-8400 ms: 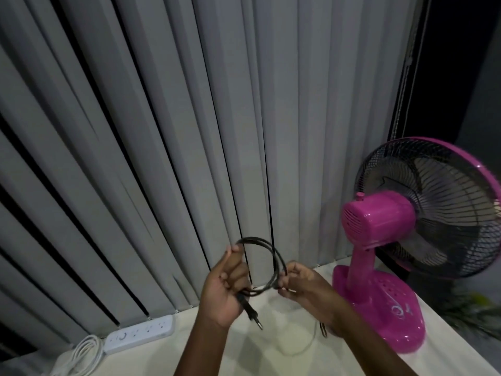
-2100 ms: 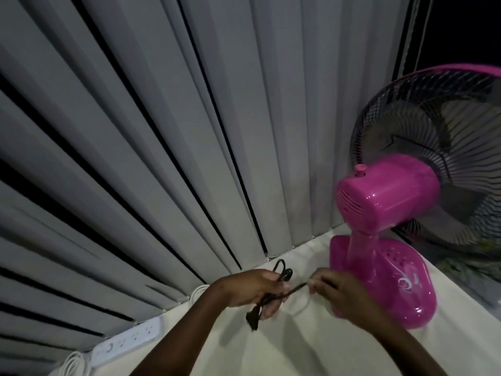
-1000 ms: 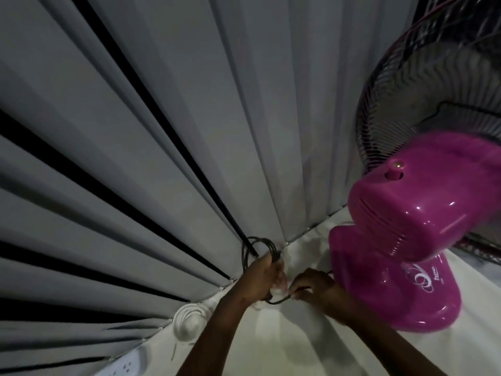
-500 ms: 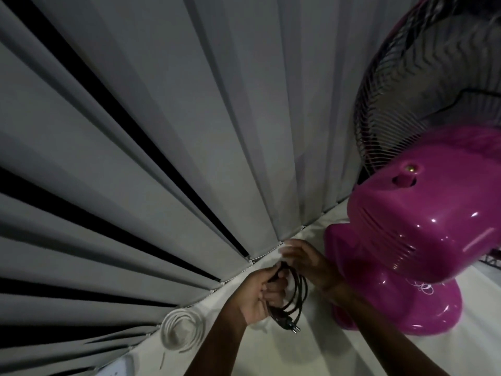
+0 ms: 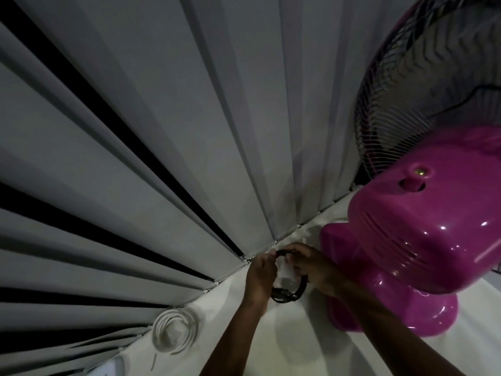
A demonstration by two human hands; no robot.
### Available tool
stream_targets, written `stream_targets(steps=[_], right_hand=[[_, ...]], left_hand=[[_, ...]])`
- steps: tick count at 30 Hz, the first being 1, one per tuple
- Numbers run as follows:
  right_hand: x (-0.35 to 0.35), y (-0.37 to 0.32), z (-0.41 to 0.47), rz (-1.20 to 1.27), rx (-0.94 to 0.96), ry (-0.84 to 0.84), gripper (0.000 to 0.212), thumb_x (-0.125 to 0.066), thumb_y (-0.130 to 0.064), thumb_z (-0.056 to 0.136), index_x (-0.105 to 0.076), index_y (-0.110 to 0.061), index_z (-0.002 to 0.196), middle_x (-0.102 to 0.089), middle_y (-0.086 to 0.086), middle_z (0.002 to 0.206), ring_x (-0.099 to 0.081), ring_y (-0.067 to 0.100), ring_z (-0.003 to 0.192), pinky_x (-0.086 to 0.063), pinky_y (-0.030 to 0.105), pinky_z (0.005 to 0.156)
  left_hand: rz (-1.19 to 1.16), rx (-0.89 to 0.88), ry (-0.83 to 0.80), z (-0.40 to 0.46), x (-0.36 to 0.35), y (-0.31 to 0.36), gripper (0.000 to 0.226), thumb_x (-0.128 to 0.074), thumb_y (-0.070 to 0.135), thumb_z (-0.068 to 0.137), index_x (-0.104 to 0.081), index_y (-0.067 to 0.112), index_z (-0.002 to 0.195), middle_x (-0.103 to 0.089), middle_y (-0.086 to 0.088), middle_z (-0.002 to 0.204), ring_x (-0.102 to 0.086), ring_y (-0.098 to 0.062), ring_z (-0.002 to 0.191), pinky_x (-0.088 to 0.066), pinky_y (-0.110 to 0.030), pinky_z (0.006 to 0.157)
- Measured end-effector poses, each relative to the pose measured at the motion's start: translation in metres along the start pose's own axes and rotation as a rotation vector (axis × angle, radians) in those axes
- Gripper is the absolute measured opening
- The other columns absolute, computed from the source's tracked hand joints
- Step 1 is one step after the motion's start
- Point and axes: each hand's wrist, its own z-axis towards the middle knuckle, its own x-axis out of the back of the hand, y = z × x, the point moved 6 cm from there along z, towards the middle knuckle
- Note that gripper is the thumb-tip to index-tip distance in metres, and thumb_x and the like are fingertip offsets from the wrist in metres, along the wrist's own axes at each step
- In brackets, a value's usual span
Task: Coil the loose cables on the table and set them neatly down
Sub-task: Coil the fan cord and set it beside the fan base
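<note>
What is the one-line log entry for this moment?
both hands: left hand, right hand | holding black cable coil | white coil on table

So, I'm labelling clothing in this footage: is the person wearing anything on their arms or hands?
Nothing visible. Both forearms are bare up to the frame's edge, and the left hand and right hand show no gloves, watch or rings in this dim light.

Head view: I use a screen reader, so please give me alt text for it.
Two hands, left hand and right hand, hold a coiled black cable just above a white table, beside a pink fan. A coiled white cable lies near grey blinds.
</note>
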Motion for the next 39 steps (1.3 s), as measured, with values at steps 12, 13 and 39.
stream_targets(steps=[12, 13, 39], right_hand=[[0.029, -0.011, 0.03, -0.043, 0.002, 0.271, 0.018, -0.054, -0.023, 0.096, -0.061, -0.019, 0.08, -0.045, -0.003, 0.065, -0.042, 0.009, 0.059, -0.034, 0.023, 0.052], [0.03, -0.01, 0.032, -0.038, 0.002, 0.285, 0.018, -0.054, -0.024, 0.096, -0.062, -0.019, 0.08, -0.046, -0.003, 0.065, -0.043, 0.009, 0.059, -0.034, 0.022, 0.052], [0.009, 0.005, 0.045, -0.162, 0.068, 0.208, 0.014, -0.055, -0.021, 0.095, -0.066, -0.028, 0.092, -0.066, -0.009, 0.09, -0.058, 0.002, 0.079, -0.043, 0.016, 0.066]], left_hand=[[0.312, -0.523, 0.387, -0.025, 0.015, -0.005, 0.008, -0.06, 0.023, 0.093, -0.053, 0.022, 0.098, -0.054, 0.007, 0.096, -0.055, -0.012, 0.09, -0.047, -0.023, 0.075], [0.342, -0.559, 0.383, -0.03, 0.015, -0.007, 0.009, -0.061, 0.024, 0.092, -0.053, 0.024, 0.095, -0.053, 0.01, 0.094, -0.054, -0.009, 0.088, -0.046, -0.021, 0.072], [0.684, -0.519, -0.351, 0.007, -0.009, -0.001, 0.009, -0.064, 0.013, 0.087, -0.072, 0.009, 0.09, -0.072, -0.005, 0.09, -0.053, 0.015, 0.076, -0.035, -0.004, 0.069]])
